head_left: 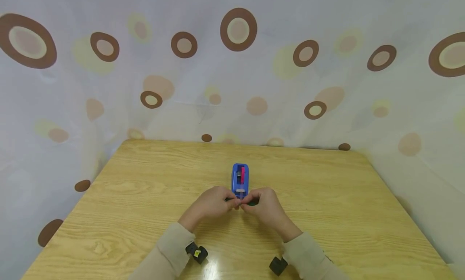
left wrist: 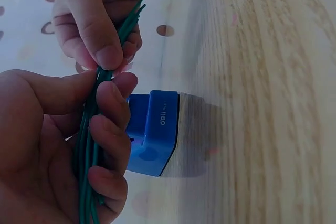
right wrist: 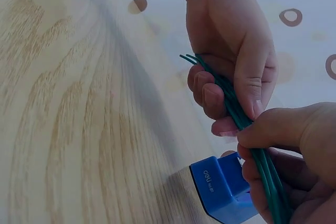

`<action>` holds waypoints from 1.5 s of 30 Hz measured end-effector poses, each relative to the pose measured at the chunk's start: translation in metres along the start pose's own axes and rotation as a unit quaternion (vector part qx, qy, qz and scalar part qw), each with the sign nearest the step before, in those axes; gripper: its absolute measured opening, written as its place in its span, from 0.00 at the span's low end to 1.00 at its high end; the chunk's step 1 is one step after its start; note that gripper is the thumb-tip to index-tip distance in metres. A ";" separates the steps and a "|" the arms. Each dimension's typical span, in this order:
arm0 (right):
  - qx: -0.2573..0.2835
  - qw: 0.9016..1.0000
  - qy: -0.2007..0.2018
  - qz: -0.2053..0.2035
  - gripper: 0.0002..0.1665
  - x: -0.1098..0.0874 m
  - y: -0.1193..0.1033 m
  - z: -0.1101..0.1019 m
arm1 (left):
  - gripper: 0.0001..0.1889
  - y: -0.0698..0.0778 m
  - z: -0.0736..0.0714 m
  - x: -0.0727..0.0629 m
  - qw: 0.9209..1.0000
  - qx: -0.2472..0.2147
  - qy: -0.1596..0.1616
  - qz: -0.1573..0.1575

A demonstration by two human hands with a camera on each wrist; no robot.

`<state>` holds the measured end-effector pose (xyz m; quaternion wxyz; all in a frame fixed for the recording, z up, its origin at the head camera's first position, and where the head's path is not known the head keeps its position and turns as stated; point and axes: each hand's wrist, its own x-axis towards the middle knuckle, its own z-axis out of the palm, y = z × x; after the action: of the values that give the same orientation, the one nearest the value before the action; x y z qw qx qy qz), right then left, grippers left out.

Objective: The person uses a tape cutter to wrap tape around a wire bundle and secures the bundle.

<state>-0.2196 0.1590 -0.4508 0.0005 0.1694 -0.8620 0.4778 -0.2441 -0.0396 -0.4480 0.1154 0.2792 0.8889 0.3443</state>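
A bundle of thin green wires (left wrist: 88, 145) runs through both hands, its loose ends poking out at either side. My left hand (head_left: 217, 202) has its fingers curled round one half, the thumb pressing on the bundle near the middle. My right hand (head_left: 267, 205) pinches the other half between thumb and fingers, the two hands meeting thumb to thumb. Just beyond them stands a blue tape dispenser (head_left: 235, 186) with a pink tape wheel (head_left: 242, 175). A clear strip of tape (head_left: 241, 195) reaches from its cutting edge toward the fingertips, where its end is hidden.
The wood-grain table (head_left: 163, 171) spreads on all sides of the dispenser. A pale curtain with brown circles (head_left: 203, 78) hangs behind the far edge and along both sides. Black wrist cameras (head_left: 196, 252) sit at the sleeves.
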 end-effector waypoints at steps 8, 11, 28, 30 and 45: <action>-0.030 0.999 0.005 -0.032 0.03 0.000 -0.002 0.002 | 0.18 0.001 -0.003 0.002 0.999 -0.032 -0.015 -0.038; -0.033 0.999 0.011 -0.031 0.03 -0.001 -0.003 0.002 | 0.18 0.002 -0.003 0.003 0.999 -0.031 -0.009 -0.044; -0.025 0.999 0.025 0.013 0.06 -0.001 -0.001 0.005 | 0.12 0.005 0.003 0.001 0.991 -0.098 0.043 -0.076; -0.024 0.999 0.026 0.016 0.06 -0.001 -0.001 0.004 | 0.11 0.006 0.002 -0.001 0.991 -0.100 0.052 -0.077; 0.002 0.999 0.018 0.032 0.07 0.001 0.002 0.001 | 0.04 0.008 0.005 -0.001 0.987 -0.114 0.083 -0.075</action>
<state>-0.2205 0.1588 -0.4530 0.0009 0.1330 -0.8658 0.4824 -0.2379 -0.0331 -0.4464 0.0980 0.1676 0.8686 0.4559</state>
